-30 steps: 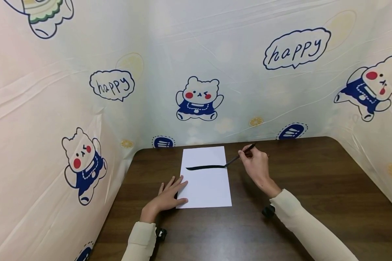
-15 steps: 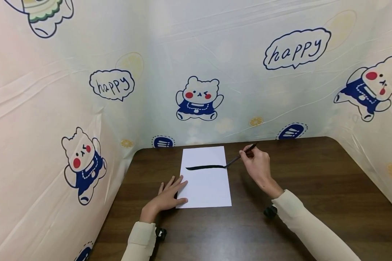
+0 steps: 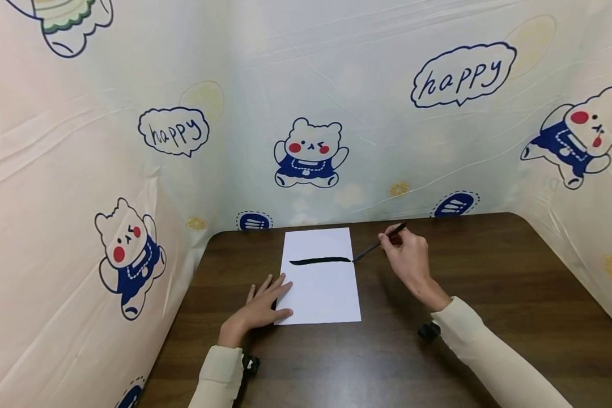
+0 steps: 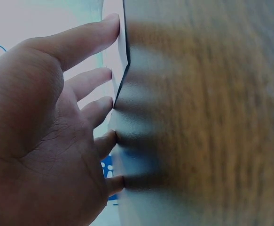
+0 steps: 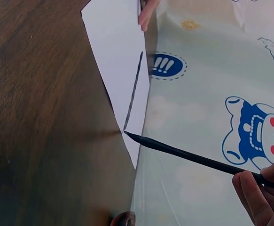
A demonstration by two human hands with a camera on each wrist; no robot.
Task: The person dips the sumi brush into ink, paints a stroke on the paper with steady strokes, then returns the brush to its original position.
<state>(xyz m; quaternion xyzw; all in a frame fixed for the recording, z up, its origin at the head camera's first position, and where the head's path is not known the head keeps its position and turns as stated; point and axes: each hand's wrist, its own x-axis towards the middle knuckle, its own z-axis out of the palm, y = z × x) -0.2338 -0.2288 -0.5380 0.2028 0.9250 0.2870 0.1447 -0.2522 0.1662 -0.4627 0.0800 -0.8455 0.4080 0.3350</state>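
A white sheet of paper (image 3: 318, 294) lies on the table and bears one black, nearly level stroke (image 3: 320, 260). My left hand (image 3: 257, 310) rests with spread, straight fingers on its left edge; in the left wrist view the thumb (image 4: 80, 44) and fingertips reach the paper and tabletop. My right hand (image 3: 409, 258) pinches a slim black brush (image 3: 374, 247) between thumb and fingers, its shaft slanting down left. The brush tip is at the paper's right edge, just past the stroke's end; contact is hard to tell. In the right wrist view the brush (image 5: 183, 154) shows its pointed tip.
The dark wooden table (image 3: 489, 283) extends to both sides of the paper. A pale curtain (image 3: 306, 68) printed with cartoon bears encloses its back and sides. A dark rounded thing (image 5: 123, 219), unclear in kind, shows at the bottom of the right wrist view.
My right hand has shifted a little to the right with the brush. The tip has slid off the stroke's end, leaving a small gap. My left hand stays put on the paper.
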